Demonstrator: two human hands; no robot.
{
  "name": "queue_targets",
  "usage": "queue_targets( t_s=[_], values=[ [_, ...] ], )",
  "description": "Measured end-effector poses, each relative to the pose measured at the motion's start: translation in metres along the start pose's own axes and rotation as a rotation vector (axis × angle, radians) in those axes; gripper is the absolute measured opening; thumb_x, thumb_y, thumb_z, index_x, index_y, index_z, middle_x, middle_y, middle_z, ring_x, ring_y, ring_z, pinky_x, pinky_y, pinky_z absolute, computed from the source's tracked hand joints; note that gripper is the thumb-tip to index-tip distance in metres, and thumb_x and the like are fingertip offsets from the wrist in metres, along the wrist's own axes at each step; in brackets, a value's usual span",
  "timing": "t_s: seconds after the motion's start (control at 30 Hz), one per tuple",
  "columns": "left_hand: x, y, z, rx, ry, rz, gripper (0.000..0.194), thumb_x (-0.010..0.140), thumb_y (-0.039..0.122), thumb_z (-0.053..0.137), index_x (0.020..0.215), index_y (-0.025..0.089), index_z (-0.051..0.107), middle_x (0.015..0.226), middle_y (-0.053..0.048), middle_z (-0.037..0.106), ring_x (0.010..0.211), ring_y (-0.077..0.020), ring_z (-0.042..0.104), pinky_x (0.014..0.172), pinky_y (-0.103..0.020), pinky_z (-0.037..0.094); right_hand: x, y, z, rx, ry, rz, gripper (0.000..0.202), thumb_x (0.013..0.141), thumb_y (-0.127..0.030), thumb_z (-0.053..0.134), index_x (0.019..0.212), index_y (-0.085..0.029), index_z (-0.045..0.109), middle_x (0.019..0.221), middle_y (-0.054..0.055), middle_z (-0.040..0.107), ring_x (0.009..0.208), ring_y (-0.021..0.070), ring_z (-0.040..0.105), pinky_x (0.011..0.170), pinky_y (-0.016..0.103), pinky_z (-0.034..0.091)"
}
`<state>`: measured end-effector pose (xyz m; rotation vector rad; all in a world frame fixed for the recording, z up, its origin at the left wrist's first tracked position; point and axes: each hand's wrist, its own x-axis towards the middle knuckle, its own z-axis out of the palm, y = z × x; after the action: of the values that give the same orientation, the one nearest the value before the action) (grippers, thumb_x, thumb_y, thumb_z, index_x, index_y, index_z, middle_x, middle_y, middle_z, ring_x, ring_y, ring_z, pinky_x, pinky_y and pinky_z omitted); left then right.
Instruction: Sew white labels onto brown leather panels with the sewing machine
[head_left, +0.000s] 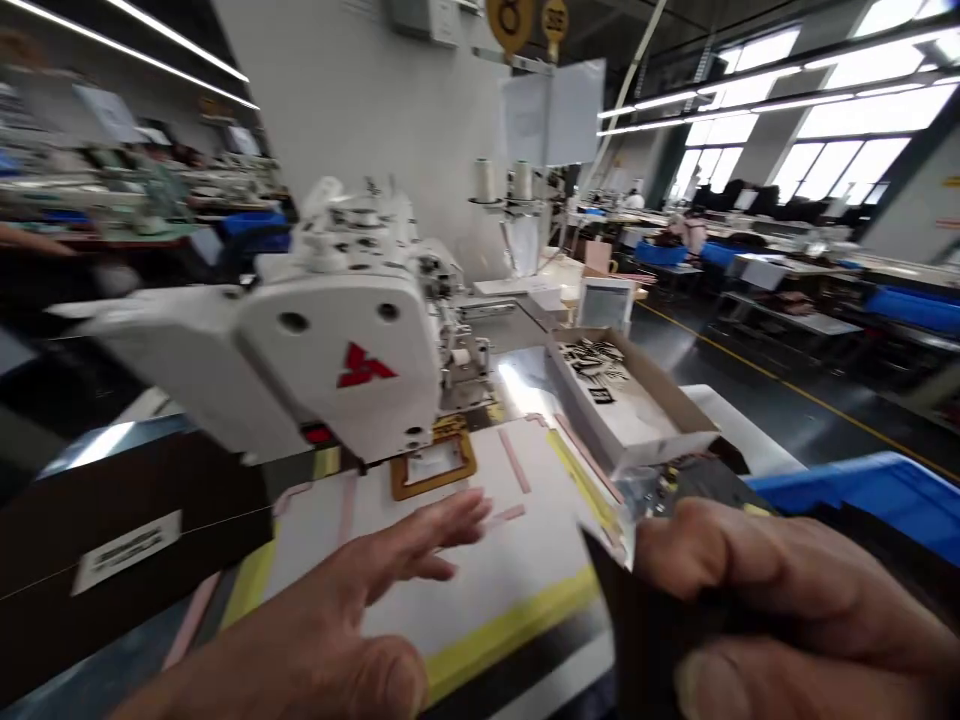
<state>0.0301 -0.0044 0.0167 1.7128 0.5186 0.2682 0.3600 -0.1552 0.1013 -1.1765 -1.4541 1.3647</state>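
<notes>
My left hand [360,590] hovers with fingers apart above a white work board [465,560] edged with yellow tape, holding nothing. At the lower right, my right hand [780,610] grips a piece of dark fabric [634,630] between thumb and fingers; most of the piece is hidden or out of frame. Ahead stands a white sewing machine [337,350] with a red logo. A brown frame clamp [433,466] rests on the board's far side under the machine head. On the left lies dark fabric [150,510] bearing a white printed label [127,552].
An open cardboard box [667,415] with several small dark-and-white labels [596,365] stands right of the machine. Farther right is a blue bin [870,490] with dark material in it. Thread cones [486,180] stand behind. Other worktables line the room.
</notes>
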Motion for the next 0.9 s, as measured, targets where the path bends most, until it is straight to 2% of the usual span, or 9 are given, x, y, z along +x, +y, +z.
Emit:
queue_targets(
  t_s=[0.1,0.17,0.27,0.37,0.47,0.57,0.7,0.8,0.9],
  values=[
    [0.001,0.005,-0.001,-0.306,-0.053,-0.059,0.088,0.083,0.078,0.072,0.152,0.03,0.052,0.13,-0.012,0.071,0.116,-0.0309,0.067,0.103,-0.045,0.052,0.055,0.018,0.023,0.168,-0.043,0.064,0.02,0.097,-0.042,0.075,0.098,-0.023,0.067,0.086,0.002,0.067,0.074,0.015,0.06,0.065,0.026,0.049],
    [0.001,0.005,-0.003,-0.357,0.0,-0.144,0.069,0.089,0.071,0.072,0.138,0.022,0.063,0.108,-0.009,0.075,0.095,-0.0233,0.069,0.09,-0.036,0.055,0.086,0.039,0.034,0.241,-0.028,0.101,0.025,0.097,-0.042,0.075,0.094,-0.02,0.063,0.086,0.002,0.067,0.077,0.0145,0.059,0.069,0.026,0.048],
    [-0.004,0.001,-0.008,-0.342,0.191,-0.309,0.071,0.09,0.07,0.071,0.142,0.022,0.059,0.134,-0.015,0.066,0.097,-0.0227,0.07,0.074,-0.028,0.056,0.112,0.064,0.042,0.285,-0.06,0.161,0.029,0.096,-0.041,0.076,0.092,-0.018,0.06,0.083,0.001,0.065,0.073,0.0129,0.056,0.066,0.025,0.043],
    [-0.008,-0.001,-0.013,-0.319,0.159,-0.392,0.084,0.091,0.07,0.07,0.16,0.033,0.041,0.155,-0.017,0.051,0.09,-0.0215,0.072,0.063,-0.026,0.054,0.116,0.062,0.047,0.283,-0.22,0.169,0.028,0.094,-0.04,0.077,0.094,-0.019,0.059,0.08,-0.002,0.06,0.068,0.0103,0.05,0.062,0.022,0.039],
    [-0.011,0.011,-0.016,-0.247,0.011,-0.289,0.098,0.072,0.066,0.088,0.157,0.042,0.046,0.151,-0.008,0.057,0.1,-0.0258,0.07,0.084,-0.037,0.058,0.11,0.04,0.051,0.244,-0.464,0.115,0.026,0.091,-0.04,0.079,0.097,-0.021,0.061,0.09,-0.001,0.062,0.078,0.0121,0.054,0.073,0.024,0.045],
    [-0.012,0.031,-0.016,-0.173,-0.021,-0.226,0.064,0.065,0.068,0.091,0.12,0.037,0.079,0.135,-0.001,0.069,0.125,-0.034,0.061,0.112,-0.047,0.045,0.105,0.027,0.051,0.176,-0.56,0.073,0.028,0.091,-0.047,0.077,0.095,-0.023,0.063,0.096,0.001,0.063,0.087,0.0149,0.06,0.084,0.028,0.048],
    [-0.013,0.033,-0.021,-0.319,-0.103,-0.43,0.042,0.078,0.061,0.084,0.099,0.025,0.08,0.1,-0.003,0.075,0.093,-0.0231,0.067,0.084,-0.031,0.053,0.114,0.048,0.04,0.094,-0.348,0.145,0.027,0.094,-0.045,0.074,0.098,-0.021,0.063,0.087,-0.001,0.062,0.077,0.0126,0.057,0.067,0.022,0.046],
    [-0.012,0.011,-0.028,-0.233,0.126,-0.518,0.038,0.082,0.057,0.08,0.095,0.021,0.074,0.089,0.0,0.07,0.078,-0.0157,0.061,0.069,-0.022,0.046,0.131,0.078,0.03,-0.021,-0.167,0.14,0.021,0.098,-0.04,0.067,0.093,-0.02,0.06,0.085,0.0,0.065,0.076,0.014,0.063,0.064,0.022,0.05],
    [-0.008,-0.011,-0.036,0.045,0.325,-0.645,0.045,0.084,0.064,0.072,0.086,0.02,0.065,0.072,0.002,0.062,0.061,-0.0157,0.059,0.055,-0.023,0.043,0.15,0.1,0.021,-0.192,-0.079,0.285,0.03,0.1,-0.043,0.06,0.081,-0.022,0.049,0.063,-0.006,0.055,0.053,0.0143,0.064,0.046,0.021,0.045]
  ],
)
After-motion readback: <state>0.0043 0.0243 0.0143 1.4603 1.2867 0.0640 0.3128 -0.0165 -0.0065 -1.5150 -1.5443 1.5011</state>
